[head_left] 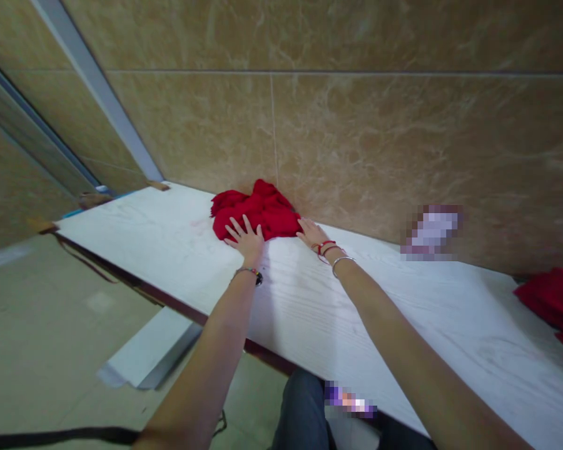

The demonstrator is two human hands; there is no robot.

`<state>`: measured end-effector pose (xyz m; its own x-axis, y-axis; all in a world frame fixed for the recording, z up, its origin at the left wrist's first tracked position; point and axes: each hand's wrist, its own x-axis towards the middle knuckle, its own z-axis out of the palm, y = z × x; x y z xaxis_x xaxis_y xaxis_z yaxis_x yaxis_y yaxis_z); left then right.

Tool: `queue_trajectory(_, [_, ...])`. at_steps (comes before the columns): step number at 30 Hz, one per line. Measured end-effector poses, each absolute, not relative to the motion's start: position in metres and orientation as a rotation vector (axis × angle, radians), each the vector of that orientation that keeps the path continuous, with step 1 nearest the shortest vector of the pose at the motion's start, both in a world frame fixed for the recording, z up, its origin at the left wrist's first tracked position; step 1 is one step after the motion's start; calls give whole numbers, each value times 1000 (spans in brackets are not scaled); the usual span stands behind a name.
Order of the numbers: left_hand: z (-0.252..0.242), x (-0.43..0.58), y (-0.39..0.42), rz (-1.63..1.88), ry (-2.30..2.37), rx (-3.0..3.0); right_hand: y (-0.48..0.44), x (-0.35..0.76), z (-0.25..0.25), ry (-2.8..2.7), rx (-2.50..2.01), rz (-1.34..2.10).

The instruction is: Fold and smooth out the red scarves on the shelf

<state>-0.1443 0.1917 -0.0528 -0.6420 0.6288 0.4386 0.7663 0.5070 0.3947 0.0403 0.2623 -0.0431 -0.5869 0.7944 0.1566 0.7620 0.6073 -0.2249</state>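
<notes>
A crumpled red cloth [263, 209] lies at the far side of a white table [309, 312], against the tiled wall. My left hand [246, 237] rests on its near left edge with the fingers spread flat. Touching the cloth's near right corner, my right hand [312, 232] also lies flat with fingers stretched out. Both arms reach far forward across the tabletop. Bracelets ring both wrists.
More red cloth [551, 300] lies at the table's right end. A brown marble-tiled wall [380, 144] runs behind the table. A white board [145, 356] lies on the floor under the table's near edge. A black strap [51, 434] crosses the floor at bottom left.
</notes>
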Motion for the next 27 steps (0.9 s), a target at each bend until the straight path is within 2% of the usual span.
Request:
queue_trajectory(7, [-53, -145, 193, -833, -2536, -1174, 281, -2, -43, -2442, -1256, 315])
queue_trajectory(15, [-53, -143, 192, -837, -2458, -1150, 285, -3, -38, -2277, -1327, 425])
queue_trajectory(21, [-49, -142, 190, -932, -2413, -1208, 288, 35, -31, -2126, -1401, 510])
queue_trajectory(27, [-44, -140, 187, -1006, -2326, -1317, 271, 116, -27, -2058, -1419, 717])
